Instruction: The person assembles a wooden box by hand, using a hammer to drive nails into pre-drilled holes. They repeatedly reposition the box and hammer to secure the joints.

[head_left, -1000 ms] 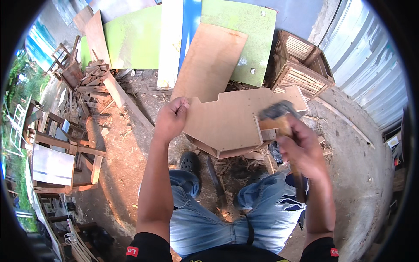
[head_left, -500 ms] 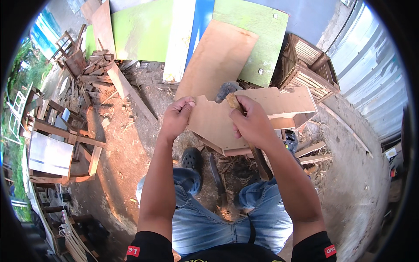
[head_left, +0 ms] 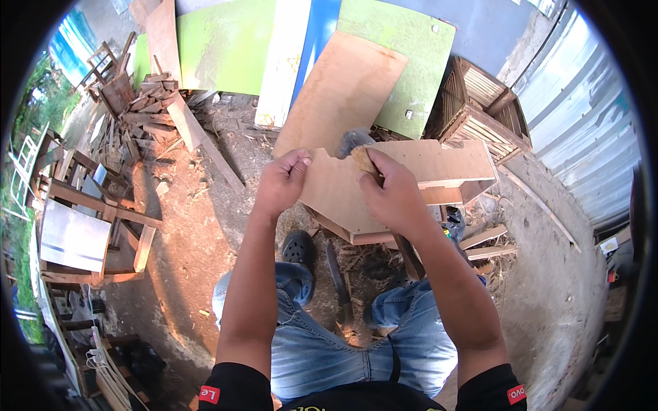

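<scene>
Earthen ground [head_left: 188, 274] spreads through the frame, scrap wood [head_left: 149, 113] piled at upper left, corrugated metal sheeting [head_left: 582, 116] at upper right. The plywood box [head_left: 339, 195] lies mid-frame, its upper-left corner pinched by the left hand [head_left: 283, 181]; above it, the right hand [head_left: 392, 193] clasps a hammer [head_left: 364, 159]

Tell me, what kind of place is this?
Probably a woodworking yard: scrap wood lies heaped, big boards stand at the back, and the right hand grips a tool over a box.
</scene>
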Tool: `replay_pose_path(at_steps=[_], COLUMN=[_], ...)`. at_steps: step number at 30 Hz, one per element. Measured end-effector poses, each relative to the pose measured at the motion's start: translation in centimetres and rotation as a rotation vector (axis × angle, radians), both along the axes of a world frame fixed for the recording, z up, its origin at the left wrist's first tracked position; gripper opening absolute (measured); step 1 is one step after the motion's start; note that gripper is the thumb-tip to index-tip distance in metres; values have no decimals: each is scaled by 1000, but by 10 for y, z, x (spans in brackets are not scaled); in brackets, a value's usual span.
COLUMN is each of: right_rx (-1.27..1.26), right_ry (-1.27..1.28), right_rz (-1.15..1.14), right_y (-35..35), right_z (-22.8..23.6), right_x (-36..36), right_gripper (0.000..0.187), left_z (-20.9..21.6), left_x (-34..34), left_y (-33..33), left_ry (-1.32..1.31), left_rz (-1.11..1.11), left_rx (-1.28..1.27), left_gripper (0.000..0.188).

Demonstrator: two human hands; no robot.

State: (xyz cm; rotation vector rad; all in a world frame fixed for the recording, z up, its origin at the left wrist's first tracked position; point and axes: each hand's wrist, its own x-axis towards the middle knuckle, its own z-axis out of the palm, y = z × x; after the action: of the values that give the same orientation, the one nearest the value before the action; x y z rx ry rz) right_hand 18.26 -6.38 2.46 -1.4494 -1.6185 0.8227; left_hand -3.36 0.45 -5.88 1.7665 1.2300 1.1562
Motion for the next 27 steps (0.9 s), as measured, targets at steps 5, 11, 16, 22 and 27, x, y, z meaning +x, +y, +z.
replay_pose_path(at_steps=[5, 11, 16, 22, 27], right_rx=[210, 218, 162, 154, 151], right_ry=[-192, -302, -324, -327, -288], right_rz=[101, 141, 165, 169, 156], right_y=[3, 14, 15, 17, 17], right_z=[15, 16, 13, 18, 21], right_x=[-23, -42, -40, -39, -38], right_gripper=[46, 45, 46, 46, 47], left_z=[1, -2, -10, -11, -6], left_x=[2, 0, -1, -1, -2], left_y=[-1, -1, 3, 5, 1], left_ry=[-80, -68, -74, -187, -180], left_rz=[-27, -16, -20, -85, -70], left_rx=[-39, -38, -74, -175, -199], left_gripper=[19, 23, 23, 21, 22])
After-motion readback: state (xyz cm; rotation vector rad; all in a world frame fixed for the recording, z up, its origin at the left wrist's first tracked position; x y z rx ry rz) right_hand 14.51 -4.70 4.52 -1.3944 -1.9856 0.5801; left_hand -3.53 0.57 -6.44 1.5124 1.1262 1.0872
